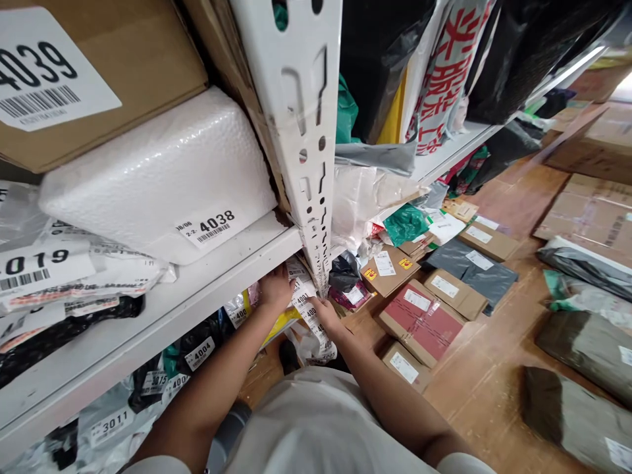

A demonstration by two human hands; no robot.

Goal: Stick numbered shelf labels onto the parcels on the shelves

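Observation:
My right hand [324, 314] is closed on a strip of number labels [312, 315], which hangs in a curl toward my body. Several of its printed numbers begin with 400. Beneath the shelf's front edge, my left hand [275, 288] reaches in over the lower parcels with its fingers stretched forward. Its fingertips are partly hidden by shadow and the shelf edge. Close by it lie a yellow parcel [280, 324] and a bagged parcel with a number label [239, 311]. A black bag labelled 4004 [200, 349] sits further left on the lower level.
A white perforated post [296, 131] rises just ahead of my hands. On the upper shelf [197, 289] rest a white wrapped box labelled 4038 [162, 178] and a cardboard box labelled 4039 [113, 39]. Boxes, including a red-topped one [419, 319], and grey parcels [577, 408] cover the floor at right.

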